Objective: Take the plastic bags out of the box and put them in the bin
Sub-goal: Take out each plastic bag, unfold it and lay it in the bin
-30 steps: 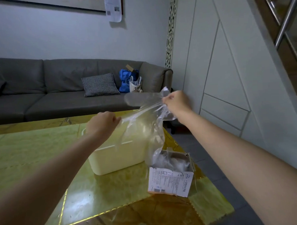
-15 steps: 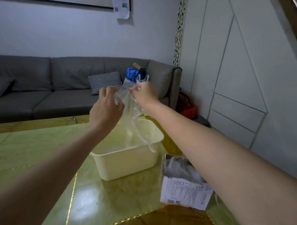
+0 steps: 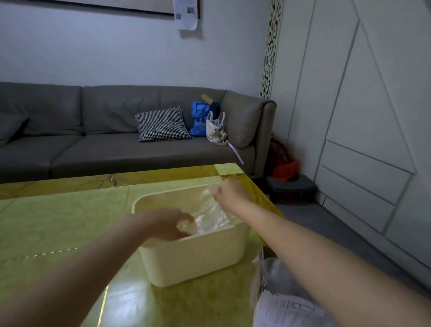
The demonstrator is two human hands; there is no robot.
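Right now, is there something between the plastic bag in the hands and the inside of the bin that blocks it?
Nothing visible blocks it. The clear plastic bag already hangs inside the open-topped cream bin. The left hand holds its lower part within the rim, and the right hand pinches its upper end above the far right corner.
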